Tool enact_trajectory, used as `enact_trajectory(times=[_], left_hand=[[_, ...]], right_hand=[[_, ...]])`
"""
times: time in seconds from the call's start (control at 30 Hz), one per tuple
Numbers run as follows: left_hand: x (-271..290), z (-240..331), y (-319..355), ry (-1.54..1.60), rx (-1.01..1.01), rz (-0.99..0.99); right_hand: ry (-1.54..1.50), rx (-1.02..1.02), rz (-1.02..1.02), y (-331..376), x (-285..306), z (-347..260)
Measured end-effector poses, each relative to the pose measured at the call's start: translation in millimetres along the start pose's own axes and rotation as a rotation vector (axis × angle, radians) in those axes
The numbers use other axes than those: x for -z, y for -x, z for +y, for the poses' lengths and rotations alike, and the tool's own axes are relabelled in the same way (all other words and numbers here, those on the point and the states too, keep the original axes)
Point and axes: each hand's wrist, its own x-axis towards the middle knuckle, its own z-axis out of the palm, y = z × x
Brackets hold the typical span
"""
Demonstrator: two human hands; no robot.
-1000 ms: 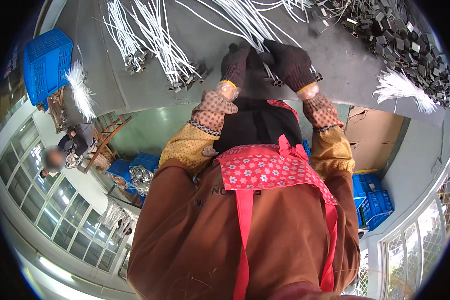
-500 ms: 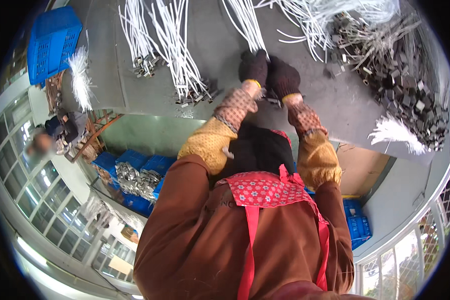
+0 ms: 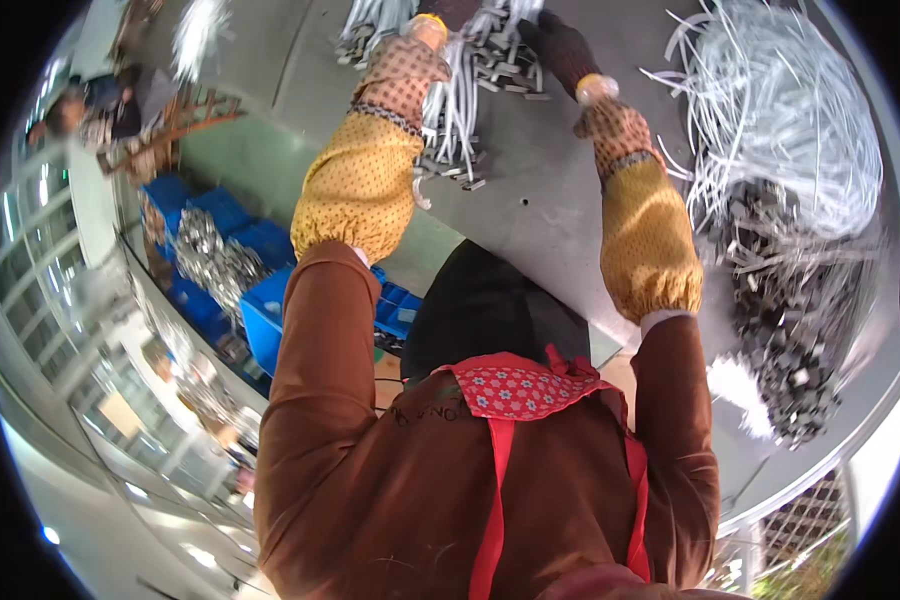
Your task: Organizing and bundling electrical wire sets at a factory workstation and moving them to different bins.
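My left hand (image 3: pixel 453 9), in a dark knitted glove, reaches to the top edge of the picture, where its fingers are cut off. Under and beside it lie bundles of thin white strips (image 3: pixel 454 110) with dark, blocky ends. My right hand (image 3: pixel 562 50), gloved the same way, is just right of another white bundle (image 3: pixel 505 55). Its fingers are stretched out and slightly apart, with nothing visible held in them. A further bundle (image 3: pixel 375 22) lies left of my left hand.
On the grey table (image 3: pixel 540 215), a large tangle of clear and white strips (image 3: pixel 780 110) lies at right, with a heap of dark small pieces (image 3: pixel 785 340) nearer me. Blue crates (image 3: pixel 210 215) stand lower at left, some holding shiny metallic pieces (image 3: pixel 210 260). Another person (image 3: pixel 105 110) is at far left.
My hands, close together at one strip bundle before, are now apart and reaching farther forward. The view has turned, so the right-hand pile and the left-side bundles have shifted in the picture.
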Motion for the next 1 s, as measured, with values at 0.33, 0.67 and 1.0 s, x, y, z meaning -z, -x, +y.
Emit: enact_trajectory(times=[0.33, 0.67, 1.0], left_hand=[[45.8, 274.7, 281.2, -0.020, 0.950, 0.288], [54.4, 411.5, 439.4, 0.874, 1.433, 0.070], [38.7, 433.8, 592.0, 0.597, 1.243, 0.189]], right_hand=[[-0.064, 0.101, 0.296, 194.0, 10.7, -8.1], [0.289, 0.849, -0.566, 377.8, -66.7, 20.8], [0.503, 1.035, -1.101, 404.3, -141.0, -42.6]])
